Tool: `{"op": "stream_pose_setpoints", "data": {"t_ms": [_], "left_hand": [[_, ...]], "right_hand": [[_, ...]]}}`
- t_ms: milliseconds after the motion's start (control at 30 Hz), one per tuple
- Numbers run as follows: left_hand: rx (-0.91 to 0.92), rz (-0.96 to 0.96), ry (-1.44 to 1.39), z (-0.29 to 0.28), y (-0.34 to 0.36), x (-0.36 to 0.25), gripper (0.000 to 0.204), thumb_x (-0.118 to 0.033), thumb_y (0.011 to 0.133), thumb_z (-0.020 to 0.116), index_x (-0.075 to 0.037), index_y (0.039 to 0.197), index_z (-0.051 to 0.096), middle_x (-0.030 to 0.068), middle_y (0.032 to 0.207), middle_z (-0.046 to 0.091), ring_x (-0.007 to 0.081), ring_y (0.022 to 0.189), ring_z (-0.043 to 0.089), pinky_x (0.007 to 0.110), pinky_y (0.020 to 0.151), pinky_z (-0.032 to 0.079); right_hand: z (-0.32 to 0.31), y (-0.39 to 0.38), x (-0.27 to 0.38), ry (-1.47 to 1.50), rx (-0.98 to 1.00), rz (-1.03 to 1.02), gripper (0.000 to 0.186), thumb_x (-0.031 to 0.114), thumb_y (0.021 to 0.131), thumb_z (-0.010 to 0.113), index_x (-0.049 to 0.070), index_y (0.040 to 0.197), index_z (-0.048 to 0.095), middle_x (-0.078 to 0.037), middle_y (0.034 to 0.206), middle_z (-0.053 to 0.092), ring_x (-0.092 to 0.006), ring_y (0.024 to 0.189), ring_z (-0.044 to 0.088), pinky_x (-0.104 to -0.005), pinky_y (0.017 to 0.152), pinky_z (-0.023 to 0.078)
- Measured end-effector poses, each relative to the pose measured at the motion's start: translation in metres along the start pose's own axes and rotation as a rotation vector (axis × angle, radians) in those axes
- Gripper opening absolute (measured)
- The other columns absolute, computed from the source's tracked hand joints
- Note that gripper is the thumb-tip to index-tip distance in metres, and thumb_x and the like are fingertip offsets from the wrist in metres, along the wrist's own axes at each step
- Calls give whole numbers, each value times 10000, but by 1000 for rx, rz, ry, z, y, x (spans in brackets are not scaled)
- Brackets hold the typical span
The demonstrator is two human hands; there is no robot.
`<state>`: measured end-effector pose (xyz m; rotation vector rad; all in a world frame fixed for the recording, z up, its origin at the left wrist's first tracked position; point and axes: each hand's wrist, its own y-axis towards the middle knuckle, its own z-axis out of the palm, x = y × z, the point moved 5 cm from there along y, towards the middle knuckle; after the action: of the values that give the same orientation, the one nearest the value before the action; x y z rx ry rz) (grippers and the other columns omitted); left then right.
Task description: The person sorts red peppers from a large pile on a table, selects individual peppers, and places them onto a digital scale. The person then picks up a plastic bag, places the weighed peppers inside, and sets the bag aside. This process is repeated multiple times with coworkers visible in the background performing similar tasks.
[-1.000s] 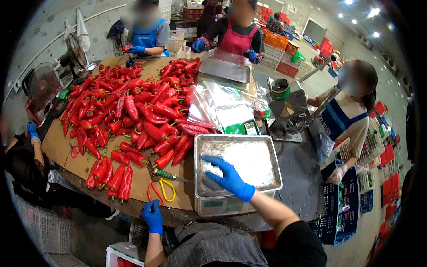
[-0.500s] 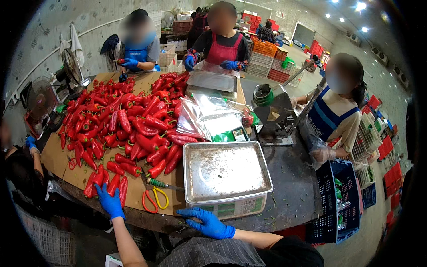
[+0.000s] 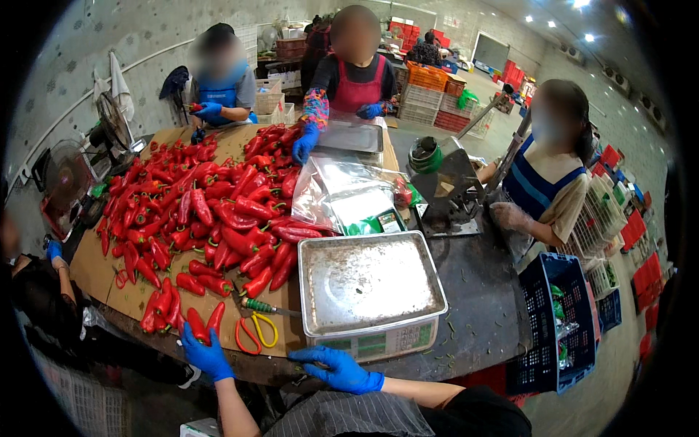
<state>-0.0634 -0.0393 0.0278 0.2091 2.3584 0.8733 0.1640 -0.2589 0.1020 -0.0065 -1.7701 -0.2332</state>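
Note:
My blue-gloved left hand [image 3: 208,357] is at the table's near edge, its fingers closed around the lower ends of two long red peppers, a left one [image 3: 196,323] and a right one [image 3: 216,317]. A few more peppers [image 3: 162,307] lie just beyond it. My right hand [image 3: 338,369], also gloved in blue, rests with fingers stretched out and nothing in it, beside the front of a scale with a worn metal pan [image 3: 371,284]. Between my hands lie scissors with one red and one yellow handle loop [image 3: 249,336]. A green-handled knife [image 3: 261,305] points toward the scale.
A big heap of red peppers [image 3: 211,197] covers the cardboard [image 3: 116,280]. Clear plastic bags [image 3: 320,193] lie behind the scale, near a second scale [image 3: 353,137]. A sealing machine [image 3: 448,193] and blue crate [image 3: 542,331] stand right. Co-workers surround the table.
My left hand has shifted slightly right and nearer and closed on two peppers. My right hand has stayed put. The co-worker in the red apron has reached down toward the heap.

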Motion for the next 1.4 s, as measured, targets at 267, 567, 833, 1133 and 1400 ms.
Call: {"op": "stream_pose_setpoints", "data": {"t_ms": [267, 567, 833, 1133, 1400], "left_hand": [[235, -215, -227, 15, -30, -3, 777, -110, 695, 769, -79, 1346, 346, 187, 1352, 400, 347, 1207, 435, 432, 981, 387], [45, -802, -1009, 25, -38, 37, 623, -226, 820, 675, -30, 1330, 375, 131, 1326, 436, 275, 1153, 469, 404, 965, 401], [237, -774, -1184, -11, -44, -81, 621, -244, 792, 703, -6, 1278, 400, 124, 1259, 481, 230, 1116, 479, 378, 977, 374], [384, -327, -1063, -38, -50, -167, 761, -111, 737, 750, -29, 1343, 296, 139, 1363, 343, 255, 1261, 346, 404, 1062, 285], [726, 442, -835, -77, -53, -226, 682, -190, 739, 729, -69, 1327, 406, 193, 1400, 347, 344, 1253, 400, 408, 1010, 360]], "right_hand": [[5, -2, -5, -17, 73, 17, 356, 135, 889, 542, 116, 1244, 542, -161, 1086, 582, -296, 977, 585, -354, 850, 459], [12, -3, -17, 228, 58, 146, 364, 161, 913, 524, 102, 1272, 517, -125, 1189, 569, -207, 1050, 565, -331, 909, 433], [28, 33, 37, 295, 124, 39, 686, 75, 896, 547, 115, 1454, 151, -96, 1482, 203, -221, 1290, 338, -343, 1015, 361], [20, 35, 14, 524, -217, 25, 829, 20, 880, 532, 120, 1463, -49, -96, 1512, 76, -212, 1351, 200, -359, 1081, 239], [-19, 36, 14, 639, -348, 106, 910, 135, 819, 639, 109, 1466, -1, -92, 1521, 54, -203, 1372, 149, -338, 1104, 176]]}}
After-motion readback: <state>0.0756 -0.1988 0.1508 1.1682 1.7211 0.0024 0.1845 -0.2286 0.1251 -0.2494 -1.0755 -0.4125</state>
